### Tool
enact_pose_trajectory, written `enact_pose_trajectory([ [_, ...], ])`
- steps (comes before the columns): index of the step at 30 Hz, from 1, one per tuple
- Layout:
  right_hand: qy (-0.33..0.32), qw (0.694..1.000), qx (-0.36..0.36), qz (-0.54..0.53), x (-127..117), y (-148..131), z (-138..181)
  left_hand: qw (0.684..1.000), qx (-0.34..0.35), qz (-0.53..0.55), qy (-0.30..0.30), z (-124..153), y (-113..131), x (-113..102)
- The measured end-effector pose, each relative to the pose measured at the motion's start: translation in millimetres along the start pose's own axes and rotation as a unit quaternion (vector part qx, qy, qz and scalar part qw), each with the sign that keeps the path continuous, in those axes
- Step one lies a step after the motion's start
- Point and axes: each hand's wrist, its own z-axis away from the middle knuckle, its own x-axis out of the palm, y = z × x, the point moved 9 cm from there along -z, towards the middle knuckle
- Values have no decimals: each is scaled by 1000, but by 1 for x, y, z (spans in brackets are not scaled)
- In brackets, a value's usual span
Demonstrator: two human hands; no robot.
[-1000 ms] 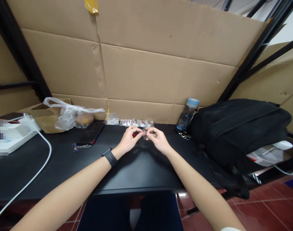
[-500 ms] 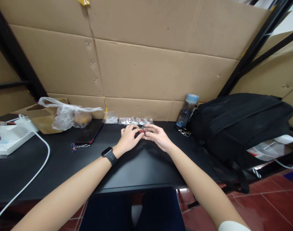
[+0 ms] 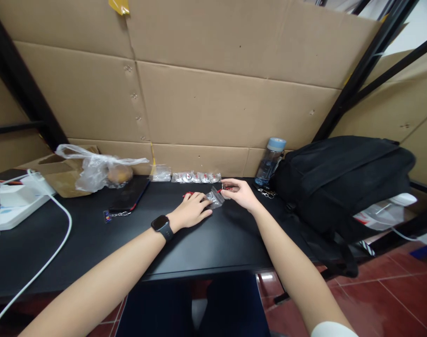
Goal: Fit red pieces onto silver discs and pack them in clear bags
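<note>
My left hand (image 3: 192,213), with a dark smartwatch (image 3: 162,226) on its wrist, lies on the black desk (image 3: 206,243) with its fingers on a small clear plastic bag (image 3: 214,197). A bit of red shows beside its fingers. My right hand (image 3: 239,193) is a little to the right, its fingers pinched on a small red and metal piece (image 3: 227,188). A row of small clear packets with red and silver parts (image 3: 196,177) lies against the cardboard wall just behind both hands.
A black backpack (image 3: 343,180) fills the desk's right side, with a blue-capped bottle (image 3: 270,161) and a key ring (image 3: 265,192) beside it. On the left are a black phone (image 3: 129,195), a keychain (image 3: 113,215), a plastic bag (image 3: 97,168), a white cable (image 3: 48,255) and a white box (image 3: 17,203).
My hands were together, both working one small item. They have parted: the left now rests flat on the small bag on the desk, and the right moved right holding the small piece.
</note>
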Motion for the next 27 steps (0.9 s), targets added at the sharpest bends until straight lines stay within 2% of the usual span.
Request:
enact_pose_trajectory([
  [7, -30, 998, -26, 46, -4, -5, 1, 999, 33, 25, -23, 3, 18, -2],
  [14, -73, 973, -53, 213, -9, -12, 8, 998, 50, -7, -33, 8, 28, 1],
  [20, -114, 964, -66, 233, -7, -21, 14, 998, 51, -16, -21, 6, 37, 4],
  [27, -137, 952, -69, 264, -1, -23, 16, 998, 58, 3, -18, 3, 44, -5],
])
